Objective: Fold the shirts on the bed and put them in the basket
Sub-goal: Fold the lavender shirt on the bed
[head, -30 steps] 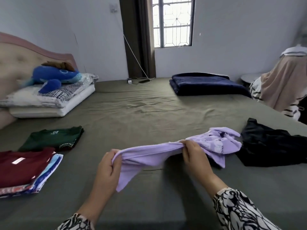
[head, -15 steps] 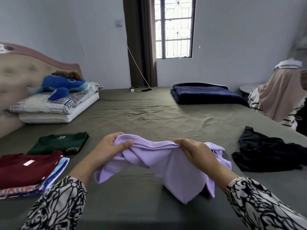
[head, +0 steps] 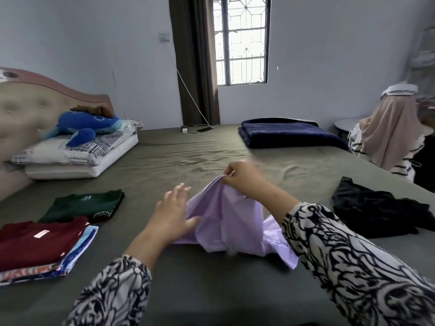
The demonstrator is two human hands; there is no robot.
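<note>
Two hands work a crumpled lilac cotton shirt (head: 226,222) on the olive-sheeted bed (head: 188,161).
R hand (head: 244,177) pinches its raised edge; L hand (head: 174,212), fingers straight & slightly spread, touches the cloth at bed centre.

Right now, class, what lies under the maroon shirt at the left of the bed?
Under the maroon shirt lie folded shirts: a light blue edge and a red-patterned one show. How many, and their fronts, stay covered.
</note>
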